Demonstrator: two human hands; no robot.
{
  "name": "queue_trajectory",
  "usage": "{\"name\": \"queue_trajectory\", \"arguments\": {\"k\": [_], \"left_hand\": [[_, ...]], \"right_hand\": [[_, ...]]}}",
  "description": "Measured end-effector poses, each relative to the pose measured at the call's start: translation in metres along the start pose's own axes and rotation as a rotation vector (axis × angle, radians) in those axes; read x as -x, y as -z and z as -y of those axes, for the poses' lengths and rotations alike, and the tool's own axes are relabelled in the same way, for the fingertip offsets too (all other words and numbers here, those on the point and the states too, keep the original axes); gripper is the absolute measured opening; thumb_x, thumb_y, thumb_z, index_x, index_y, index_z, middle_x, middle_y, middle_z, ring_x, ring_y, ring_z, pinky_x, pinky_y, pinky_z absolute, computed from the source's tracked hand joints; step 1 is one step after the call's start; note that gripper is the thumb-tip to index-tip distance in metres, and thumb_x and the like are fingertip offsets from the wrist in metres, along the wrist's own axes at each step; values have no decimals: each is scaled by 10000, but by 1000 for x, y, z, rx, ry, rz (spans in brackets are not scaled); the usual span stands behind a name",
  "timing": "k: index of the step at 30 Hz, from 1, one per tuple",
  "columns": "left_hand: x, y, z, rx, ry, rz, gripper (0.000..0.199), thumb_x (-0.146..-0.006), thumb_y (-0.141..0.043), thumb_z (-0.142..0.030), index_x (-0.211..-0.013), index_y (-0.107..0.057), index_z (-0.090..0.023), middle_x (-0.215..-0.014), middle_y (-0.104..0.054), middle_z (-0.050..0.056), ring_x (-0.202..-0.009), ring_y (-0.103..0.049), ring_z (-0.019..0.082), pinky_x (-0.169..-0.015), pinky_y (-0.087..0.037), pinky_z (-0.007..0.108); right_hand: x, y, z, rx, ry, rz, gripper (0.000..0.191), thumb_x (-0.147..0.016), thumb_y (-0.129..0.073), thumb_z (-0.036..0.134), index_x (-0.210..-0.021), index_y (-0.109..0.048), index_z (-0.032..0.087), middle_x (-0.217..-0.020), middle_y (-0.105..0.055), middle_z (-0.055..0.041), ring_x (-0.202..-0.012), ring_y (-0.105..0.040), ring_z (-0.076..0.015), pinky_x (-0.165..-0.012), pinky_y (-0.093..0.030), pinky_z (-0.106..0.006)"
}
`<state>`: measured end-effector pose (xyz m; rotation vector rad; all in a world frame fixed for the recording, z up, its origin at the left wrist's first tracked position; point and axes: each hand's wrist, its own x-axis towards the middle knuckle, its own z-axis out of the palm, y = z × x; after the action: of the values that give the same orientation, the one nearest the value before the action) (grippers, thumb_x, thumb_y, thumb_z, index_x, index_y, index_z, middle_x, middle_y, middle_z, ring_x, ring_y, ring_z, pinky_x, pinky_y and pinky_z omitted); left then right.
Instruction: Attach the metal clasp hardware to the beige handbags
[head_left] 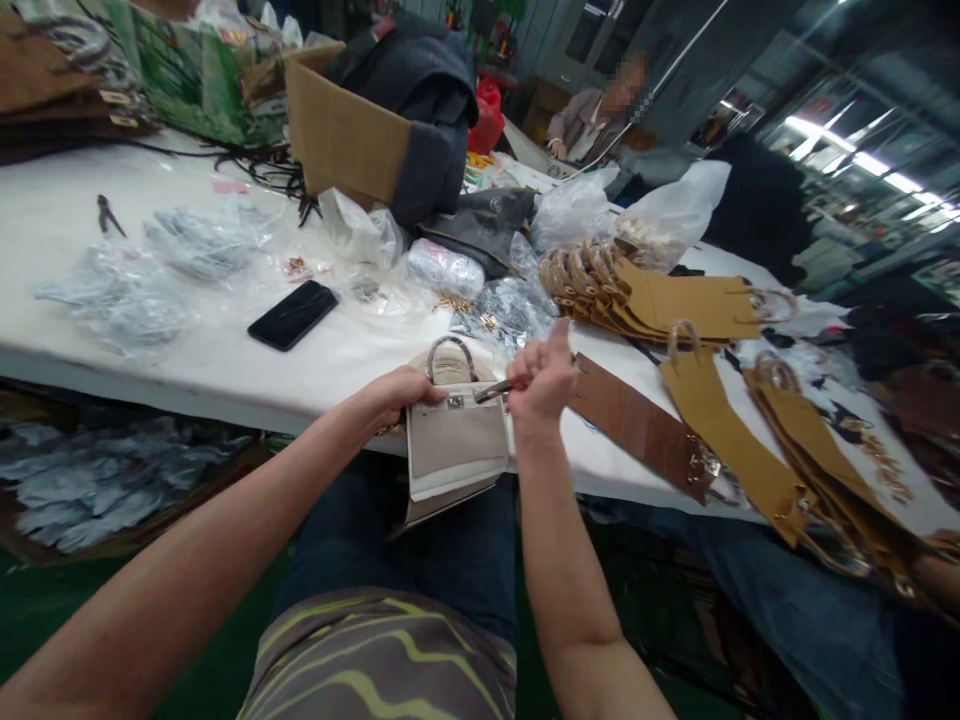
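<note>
A light grey and white handbag piece (pixel 459 440) with a looped handle (pixel 450 345) hangs over the table's front edge in front of me. My left hand (pixel 405 392) pinches its upper left edge beside a small metal fitting (pixel 455 402). Closed around a thin metal tool (pixel 493 390) is my right hand (pixel 541 375), at the bag's upper right. The tool's tip points left, at the white strip near the fitting. Whether the tip touches the strip I cannot tell.
A black phone (pixel 293 315) lies on the white table (pixel 210 370), left of the bag. Behind are plastic bags (pixel 124 295) and a cardboard box (pixel 345 130). Tan bag pieces (pixel 675 300) and a brown panel (pixel 637 425) lie right. A person (pixel 592 120) sits far back.
</note>
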<state>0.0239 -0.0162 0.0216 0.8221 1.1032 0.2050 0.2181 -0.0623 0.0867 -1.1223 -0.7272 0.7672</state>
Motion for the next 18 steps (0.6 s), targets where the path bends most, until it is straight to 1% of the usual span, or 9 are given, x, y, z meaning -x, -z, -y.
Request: {"name": "queue_trajectory", "arguments": {"k": [2,4,6,8,11,13,14,16,18], "left_hand": [[0,7,0,-11,11,57,328,-792,-885,-250,-1079,-753,-160,-934,-831,124,-775,-784,290,-713,-681,381],[2,13,-2,11,-18,143,333,-762,-921,-263,-1038,-769,-152,-932,-831,130,-776,-786,286,-705,-674,358],[6,17,-4,38,-54,207,371,-709,-975,-270,-999,-782,-143,-940,-831,136,-775,-786,280,-708,-673,345],[11,18,-5,48,-77,243,427,-681,-1016,-294,-1013,-798,-137,-1003,-840,148,-817,-797,281,-739,-679,343],[19,20,-3,47,-84,269,504,-674,-1046,-339,-1064,-814,-121,-1072,-844,161,-872,-810,278,-782,-679,338],[22,21,-2,57,-78,265,538,-660,-1059,-346,-1073,-813,-104,-1061,-843,166,-873,-813,276,-791,-676,338],[23,21,-1,65,-73,261,552,-654,-1063,-345,-1078,-812,-98,-1057,-843,169,-874,-814,278,-796,-675,342],[24,22,-1,77,-69,254,578,-644,-1070,-355,-1092,-813,-96,-1057,-845,172,-862,-812,279,-789,-671,348],[26,21,-3,71,-70,257,601,-625,-1084,-381,-1085,-818,-100,-1049,-846,167,-838,-802,272,-771,-662,344]], "right_hand": [[-27,34,9,78,-86,-6,725,-979,-680,788,-675,-243,296,-533,-214,110,-422,-187,-83,-374,-172,-275],[-50,67,6,229,-191,-3,715,-916,-780,768,-685,-291,301,-522,-247,123,-421,-191,-76,-381,-168,-266],[-67,91,-9,426,-255,-33,691,-895,-790,784,-687,-338,305,-503,-299,117,-420,-233,-84,-400,-203,-268],[-79,106,-27,676,-240,-50,652,-934,-730,798,-676,-401,298,-488,-387,75,-442,-348,-119,-447,-290,-283],[-90,115,-49,1095,-120,1,618,-1021,-654,731,-651,-538,250,-568,-585,-47,-633,-600,-211,-626,-443,-312],[-89,116,-53,1278,-29,33,573,-1040,-664,679,-734,-672,195,-780,-732,-146,-860,-705,-281,-797,-506,-342],[-86,115,-52,1317,36,36,541,-1035,-682,666,-840,-741,165,-944,-774,-195,-990,-721,-317,-892,-524,-371],[-72,112,-43,1270,205,28,545,-1032,-698,657,-1114,-803,128,-1251,-752,-259,-1221,-686,-366,-1069,-516,-450],[-54,108,-28,1075,330,140,574,-1069,-649,651,-1289,-792,140,-1381,-717,-242,-1313,-656,-351,-1159,-496,-487]]}}
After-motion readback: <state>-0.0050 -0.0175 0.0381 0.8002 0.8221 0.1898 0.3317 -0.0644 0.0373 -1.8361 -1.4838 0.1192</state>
